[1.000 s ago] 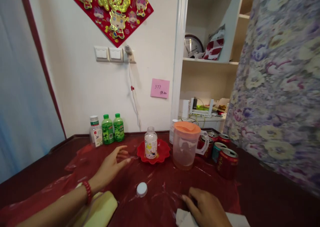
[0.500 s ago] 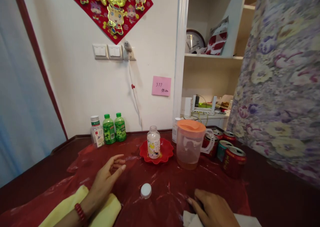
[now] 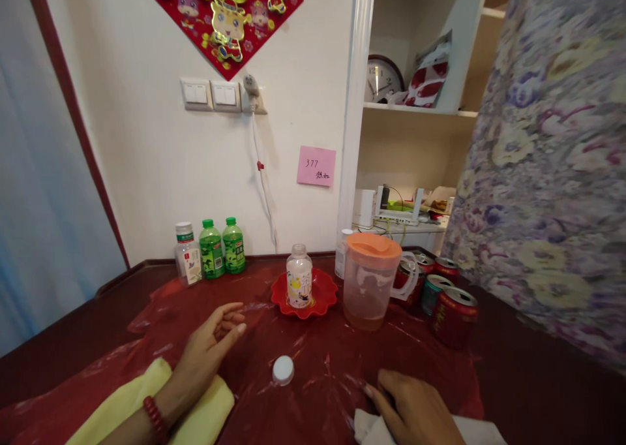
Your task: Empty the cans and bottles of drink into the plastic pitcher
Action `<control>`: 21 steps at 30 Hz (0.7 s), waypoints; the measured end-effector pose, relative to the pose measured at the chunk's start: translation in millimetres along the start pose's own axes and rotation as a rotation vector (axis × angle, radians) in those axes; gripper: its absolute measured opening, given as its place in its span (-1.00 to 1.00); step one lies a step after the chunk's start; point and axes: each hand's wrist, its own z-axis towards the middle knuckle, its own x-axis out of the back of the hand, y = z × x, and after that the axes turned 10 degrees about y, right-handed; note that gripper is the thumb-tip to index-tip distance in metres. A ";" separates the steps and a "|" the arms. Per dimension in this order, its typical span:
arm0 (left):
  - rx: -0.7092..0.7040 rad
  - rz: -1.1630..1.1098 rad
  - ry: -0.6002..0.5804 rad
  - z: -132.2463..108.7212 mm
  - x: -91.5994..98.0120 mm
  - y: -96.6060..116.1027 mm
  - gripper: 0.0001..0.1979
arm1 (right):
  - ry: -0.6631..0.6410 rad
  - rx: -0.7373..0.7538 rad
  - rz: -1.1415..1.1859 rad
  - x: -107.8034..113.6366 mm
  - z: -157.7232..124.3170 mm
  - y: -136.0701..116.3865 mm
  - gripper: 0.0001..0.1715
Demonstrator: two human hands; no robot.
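Note:
My left hand [image 3: 215, 340], loosely open and empty, rests with its wrist over a folded yellow cloth [image 3: 210, 412]. At the lower right my right hand [image 3: 415, 402] lies palm down over a whitish cloth or tissue [image 3: 369, 429], thumb stretched out, holding nothing that shows. Between the hands sits a white bottle cap [image 3: 283, 370]. Beyond it an uncapped clear bottle [image 3: 299, 280] with a printed label stands upright on a red scalloped plate [image 3: 278, 303]. Right of the plate is a translucent pitcher [image 3: 366, 295] with an orange lid and a little amber liquid in its bottom.
Two green bottles [image 3: 211, 252] and a white-capped clear bottle [image 3: 188, 256] stand by the wall at the left. Several drink cans [image 3: 454, 318] crowd behind the pitcher's handle, near a floral curtain [image 3: 542, 171]. A crinkled red plastic sheet [image 3: 166, 321] covers the table.
The view has shifted very slightly. Both hands keep their places, and neither the bottle, the cap nor the pitcher has moved on the table.

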 end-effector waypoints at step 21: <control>-0.044 0.033 -0.046 -7.1 0.3 -6.4 -0.50 | -0.063 -0.017 0.011 -10.1 0.5 14.4 -0.62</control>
